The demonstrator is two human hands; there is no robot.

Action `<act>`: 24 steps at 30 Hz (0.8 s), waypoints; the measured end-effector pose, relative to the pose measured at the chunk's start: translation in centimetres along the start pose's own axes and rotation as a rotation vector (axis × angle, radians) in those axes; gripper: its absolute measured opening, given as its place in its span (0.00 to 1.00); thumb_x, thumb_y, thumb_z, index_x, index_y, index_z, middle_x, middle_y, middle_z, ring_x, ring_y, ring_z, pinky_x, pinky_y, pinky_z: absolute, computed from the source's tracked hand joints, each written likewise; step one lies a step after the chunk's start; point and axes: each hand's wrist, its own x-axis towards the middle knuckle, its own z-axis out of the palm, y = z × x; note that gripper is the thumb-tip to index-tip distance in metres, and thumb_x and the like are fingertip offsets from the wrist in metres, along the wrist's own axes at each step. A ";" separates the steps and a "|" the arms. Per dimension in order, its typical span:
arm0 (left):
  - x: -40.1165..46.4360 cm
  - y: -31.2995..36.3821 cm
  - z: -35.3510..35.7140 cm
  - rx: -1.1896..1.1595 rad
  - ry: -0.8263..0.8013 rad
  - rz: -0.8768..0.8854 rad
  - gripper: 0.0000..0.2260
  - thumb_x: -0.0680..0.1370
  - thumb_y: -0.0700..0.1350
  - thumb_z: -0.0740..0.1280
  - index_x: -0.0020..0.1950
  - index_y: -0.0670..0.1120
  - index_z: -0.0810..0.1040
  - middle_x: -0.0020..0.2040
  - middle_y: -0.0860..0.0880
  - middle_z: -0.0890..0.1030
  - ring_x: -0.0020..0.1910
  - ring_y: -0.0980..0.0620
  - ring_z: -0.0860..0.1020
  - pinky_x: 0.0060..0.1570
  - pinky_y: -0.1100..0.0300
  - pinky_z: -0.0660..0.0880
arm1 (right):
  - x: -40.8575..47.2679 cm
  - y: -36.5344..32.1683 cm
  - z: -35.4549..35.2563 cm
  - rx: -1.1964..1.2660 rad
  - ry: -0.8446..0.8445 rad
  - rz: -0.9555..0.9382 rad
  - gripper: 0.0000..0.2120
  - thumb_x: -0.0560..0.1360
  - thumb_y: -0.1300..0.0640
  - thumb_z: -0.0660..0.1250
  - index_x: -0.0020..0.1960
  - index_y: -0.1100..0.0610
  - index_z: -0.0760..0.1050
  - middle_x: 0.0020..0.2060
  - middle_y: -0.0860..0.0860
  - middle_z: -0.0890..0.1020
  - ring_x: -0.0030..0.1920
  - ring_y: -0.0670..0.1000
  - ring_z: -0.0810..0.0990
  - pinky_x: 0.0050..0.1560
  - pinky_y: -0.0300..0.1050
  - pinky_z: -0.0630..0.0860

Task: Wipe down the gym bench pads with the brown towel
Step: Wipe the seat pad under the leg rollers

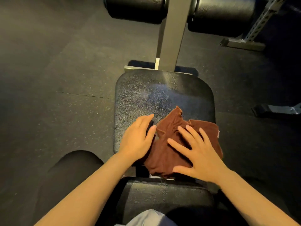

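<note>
Off to the left of my hands there's only floor (pixel 57 79), and my knee (pixel 70 173) in black sits under my left forearm. My left hand (pixel 138 139) lies flat on the seat pad (pixel 138 95), fingers straight and relaxed, gripping nothing; its inner edge seems to just meet the towel's (pixel 169 154) left border. I'd say it's there to steady me and keep the cloth from sliding off that way. The towel is bunched on the near right part of the pad, between and beneath my hands, with one corner poking forward past my fingertips and its right edge reaching the pad's side. My right hand (pixel 197 154) is spread wide on top of it, fingers splayed and pressing down rather than curling round the cloth, which gives a broad patch of contact for rubbing. Beyond my hands the pad shows a dull, streaky sheen, so that far half probably needs passes. Nearer me is a second pad (pixel 162 196), and ahead stand the post (pixel 174 33) and rollers (pixel 135 8)
</note>
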 end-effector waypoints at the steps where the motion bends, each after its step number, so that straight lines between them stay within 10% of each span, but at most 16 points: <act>1: 0.6 0.0 -1.5 0.005 -0.025 -0.011 0.28 0.80 0.62 0.49 0.74 0.51 0.71 0.69 0.51 0.73 0.66 0.48 0.73 0.61 0.52 0.71 | 0.7 -0.7 0.3 -0.023 -0.022 -0.059 0.37 0.75 0.26 0.54 0.79 0.41 0.56 0.79 0.54 0.57 0.78 0.62 0.58 0.73 0.68 0.54; 14: 3.7 -8.7 -13.6 0.301 0.085 -0.139 0.17 0.82 0.55 0.61 0.67 0.49 0.77 0.62 0.46 0.80 0.60 0.40 0.78 0.53 0.46 0.75 | 11.5 -12.6 2.0 -0.048 0.082 -0.070 0.41 0.66 0.27 0.56 0.77 0.40 0.58 0.78 0.56 0.58 0.76 0.64 0.57 0.66 0.75 0.52; 20: 4.2 -11.0 -14.6 0.314 0.066 -0.203 0.18 0.82 0.57 0.60 0.70 0.53 0.74 0.65 0.51 0.77 0.62 0.45 0.76 0.51 0.50 0.72 | 18.6 -15.3 1.1 0.212 0.144 0.157 0.21 0.71 0.34 0.60 0.56 0.43 0.80 0.77 0.49 0.63 0.76 0.60 0.60 0.71 0.70 0.49; 24: 4.3 -11.5 -14.5 0.296 0.059 -0.229 0.19 0.82 0.57 0.59 0.70 0.54 0.73 0.65 0.50 0.77 0.62 0.45 0.76 0.52 0.50 0.72 | 24.7 -13.8 0.0 0.258 0.081 0.350 0.19 0.76 0.36 0.61 0.63 0.42 0.76 0.80 0.47 0.52 0.79 0.57 0.45 0.73 0.67 0.38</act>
